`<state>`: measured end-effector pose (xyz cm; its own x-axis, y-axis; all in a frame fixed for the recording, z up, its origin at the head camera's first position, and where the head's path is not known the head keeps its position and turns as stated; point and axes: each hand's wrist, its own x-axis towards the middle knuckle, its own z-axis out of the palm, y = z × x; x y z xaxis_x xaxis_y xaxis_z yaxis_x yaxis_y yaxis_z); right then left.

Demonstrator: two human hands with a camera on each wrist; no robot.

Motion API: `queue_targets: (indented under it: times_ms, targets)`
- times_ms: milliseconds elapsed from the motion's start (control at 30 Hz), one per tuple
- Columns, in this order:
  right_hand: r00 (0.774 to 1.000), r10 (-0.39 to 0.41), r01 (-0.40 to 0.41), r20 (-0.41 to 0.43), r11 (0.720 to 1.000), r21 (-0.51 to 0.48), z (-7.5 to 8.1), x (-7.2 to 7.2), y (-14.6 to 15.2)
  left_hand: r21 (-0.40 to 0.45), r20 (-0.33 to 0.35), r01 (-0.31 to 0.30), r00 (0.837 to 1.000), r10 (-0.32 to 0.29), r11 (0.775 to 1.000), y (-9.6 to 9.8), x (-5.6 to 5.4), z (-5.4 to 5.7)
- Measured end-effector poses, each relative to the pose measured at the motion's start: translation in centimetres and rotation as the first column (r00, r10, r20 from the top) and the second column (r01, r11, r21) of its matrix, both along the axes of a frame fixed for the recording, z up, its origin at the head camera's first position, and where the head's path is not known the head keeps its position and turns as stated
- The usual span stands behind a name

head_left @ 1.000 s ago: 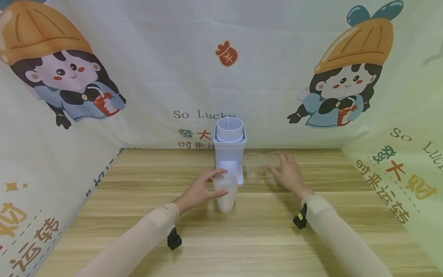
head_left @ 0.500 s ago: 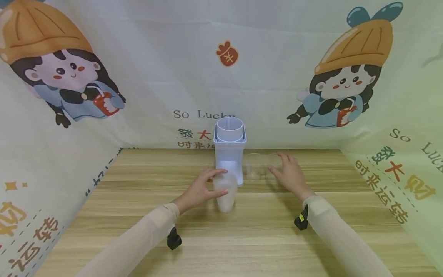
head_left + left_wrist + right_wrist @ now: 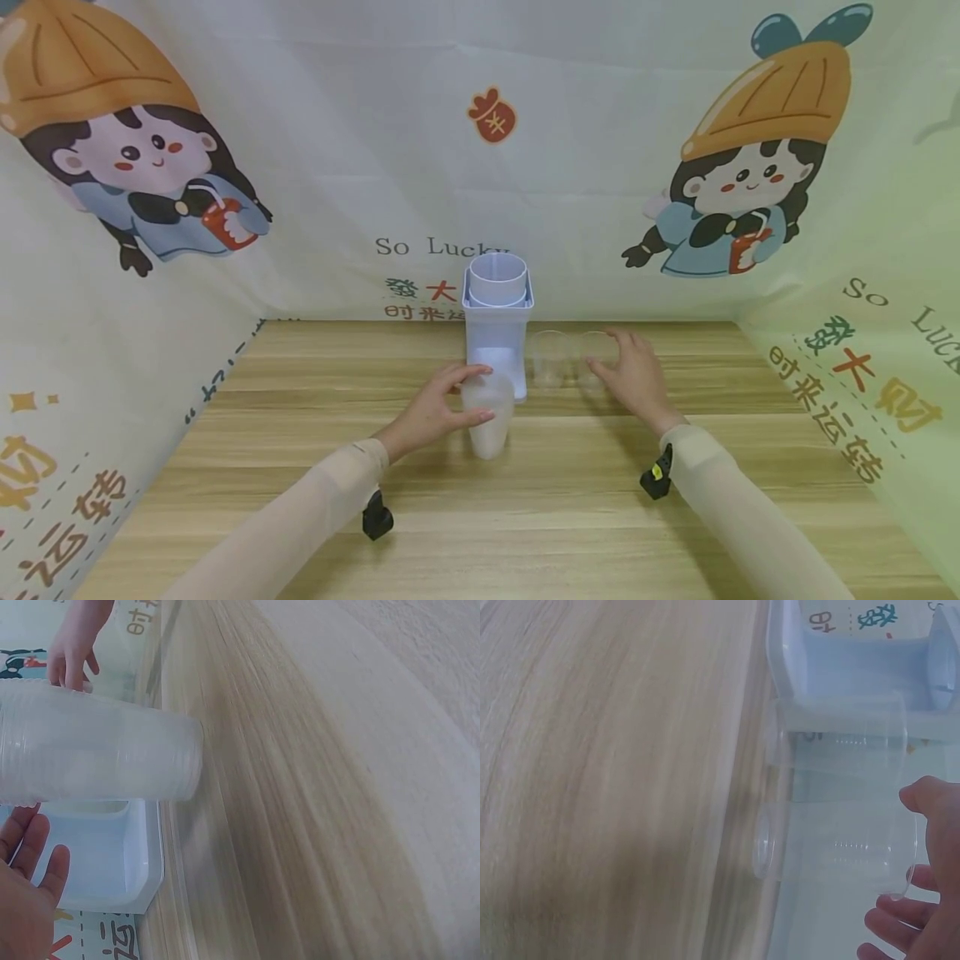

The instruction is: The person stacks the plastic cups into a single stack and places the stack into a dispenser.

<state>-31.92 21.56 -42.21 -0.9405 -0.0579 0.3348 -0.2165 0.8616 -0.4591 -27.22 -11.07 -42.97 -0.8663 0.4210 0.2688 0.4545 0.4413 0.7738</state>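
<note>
Our left hand (image 3: 431, 410) grips stacked plastic cups (image 3: 489, 429), a white tube-topped stand (image 3: 497, 332) beyond it; just left of our right hand (image 3: 639, 379), fingers parted, stands a clear plastic cup (image 3: 840, 841).

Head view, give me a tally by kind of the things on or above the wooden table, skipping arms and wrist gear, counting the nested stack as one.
White plastic holder with round tube: 1
Clear single plastic cups: 2
Translucent plastic cup stack: 1
Total: 4
</note>
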Motion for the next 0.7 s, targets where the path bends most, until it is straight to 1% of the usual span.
queue_targets:
  times_ms: [200,333,567,700]
  targets:
    - [0.999,-0.002,0.002,-0.032,1.0,-0.003,0.8,0.4,0.0,0.0,-0.002,0.002,1.0,-0.002,1.0,0.0,-0.1,-0.2]
    - [0.999,-0.002,0.002,-0.043,1.0,-0.002,1.4,0.9,-0.1,0.001,-0.004,0.004,1.0,-0.004,1.0,0.0,-0.2,-0.3]
    - [1.0,0.01,-0.01,-0.018,1.0,-0.011,2.1,2.6,-0.7,0.007,-0.005,0.006,1.0,-0.006,1.0,0.0,-0.1,-0.1]
    - [0.999,0.032,-0.032,-0.044,0.999,0.0,2.2,3.6,-1.4,0.009,-0.002,0.009,1.0,-0.009,1.0,0.1,-0.1,-0.1]
